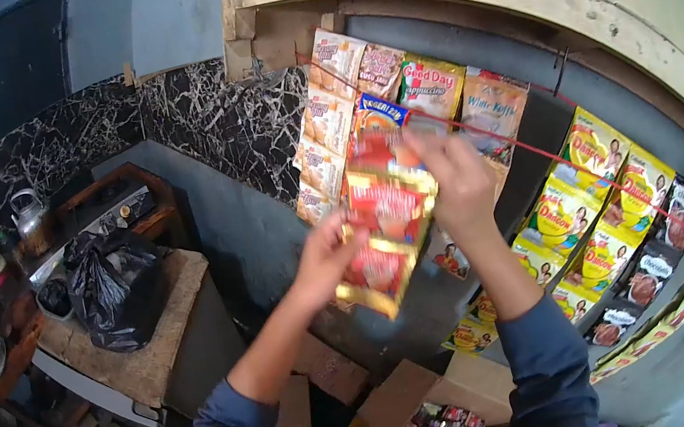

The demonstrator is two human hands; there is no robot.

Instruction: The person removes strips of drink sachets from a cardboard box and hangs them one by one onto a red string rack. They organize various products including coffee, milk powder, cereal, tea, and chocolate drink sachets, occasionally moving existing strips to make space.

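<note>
A strip of red and gold sachets (381, 225) hangs in front of me, slightly blurred. My right hand (455, 180) grips its upper part near a red string (551, 154) stretched across the wall. My left hand (327, 257) holds the strip's lower left edge. Behind it hang other sachet strips (334, 114) in pink, yellow and brown. Both my arms wear dark blue sleeves.
Yellow sachet strips (606, 203) and dark ones (654, 268) hang to the right along the string. A black plastic bag (112, 286) lies on a wooden counter (157, 356) at left, with a kettle (30, 218) behind. Cardboard boxes (394, 405) with packets sit below.
</note>
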